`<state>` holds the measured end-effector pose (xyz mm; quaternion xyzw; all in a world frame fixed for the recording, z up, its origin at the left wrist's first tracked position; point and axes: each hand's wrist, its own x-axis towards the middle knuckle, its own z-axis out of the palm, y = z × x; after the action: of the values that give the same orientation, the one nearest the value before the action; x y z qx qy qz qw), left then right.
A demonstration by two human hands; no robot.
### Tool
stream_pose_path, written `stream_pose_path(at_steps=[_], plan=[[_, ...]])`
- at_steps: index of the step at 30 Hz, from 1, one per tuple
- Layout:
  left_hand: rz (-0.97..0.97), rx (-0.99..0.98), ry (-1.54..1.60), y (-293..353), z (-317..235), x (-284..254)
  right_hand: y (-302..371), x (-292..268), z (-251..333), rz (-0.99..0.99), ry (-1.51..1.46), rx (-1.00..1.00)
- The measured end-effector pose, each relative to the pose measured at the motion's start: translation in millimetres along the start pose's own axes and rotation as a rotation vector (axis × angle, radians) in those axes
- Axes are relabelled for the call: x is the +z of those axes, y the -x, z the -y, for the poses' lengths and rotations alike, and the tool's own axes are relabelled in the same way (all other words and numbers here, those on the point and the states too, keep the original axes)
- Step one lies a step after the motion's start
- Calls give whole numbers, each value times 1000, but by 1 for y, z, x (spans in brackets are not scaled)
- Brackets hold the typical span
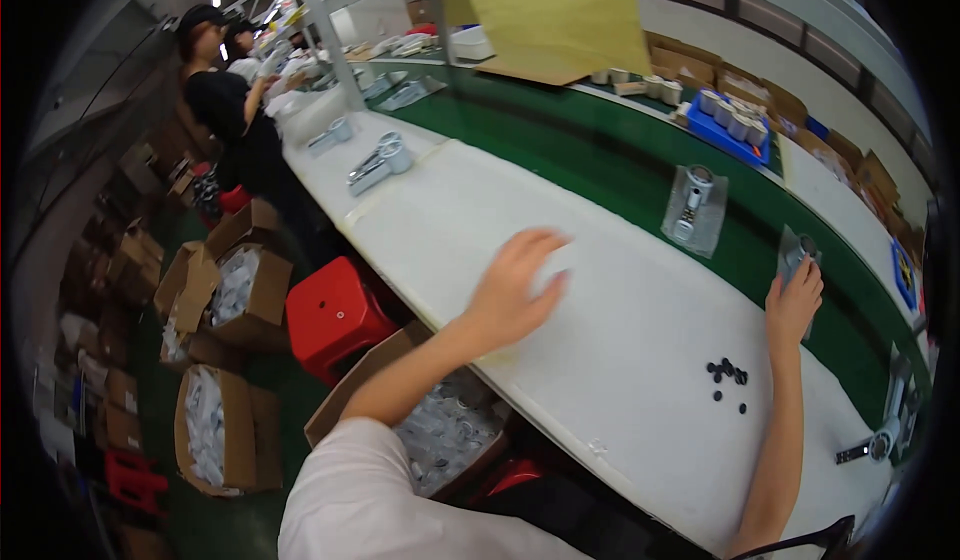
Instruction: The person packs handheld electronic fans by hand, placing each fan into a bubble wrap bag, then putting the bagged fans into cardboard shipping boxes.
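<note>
Over the white tabletop (600,360), my left hand (515,290) hovers with fingers apart and slightly blurred, holding nothing. At the green belt on the right, my right hand (793,305) has its fingers closed on a grey device with a round head (803,248) in a see-through bag. Farther left on the belt lies a similar bagged grey device (694,202). Several small black round pieces (727,371) are scattered beside my right forearm. Another grey device (880,445) rests at the table's right end.
Grey devices (380,163) lie toward the far left of the table. A blue tray (728,128) of pale cylinders stands beyond the belt. A red stool (338,312) and cardboard boxes (250,410) of bagged parts line the near side. Another person (235,110) stands far left.
</note>
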<state>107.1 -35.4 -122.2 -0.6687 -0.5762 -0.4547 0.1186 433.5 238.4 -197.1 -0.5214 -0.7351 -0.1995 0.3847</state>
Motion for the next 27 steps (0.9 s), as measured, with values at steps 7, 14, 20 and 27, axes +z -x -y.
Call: stream_pose_path(at_steps=[7,14,20,27], plan=[[-187,-1263,-496,379,138,-77,66,-135,209,423,-718,-602],[233,-1749,-213,623,160,16,115,-128,318,712,-657,-897],[194,-1898,55,652,167,78,119,-122,341,755,-517,-842],[-27,-1789,1,631,277,122,114,-127,348,843,-467,-771]])
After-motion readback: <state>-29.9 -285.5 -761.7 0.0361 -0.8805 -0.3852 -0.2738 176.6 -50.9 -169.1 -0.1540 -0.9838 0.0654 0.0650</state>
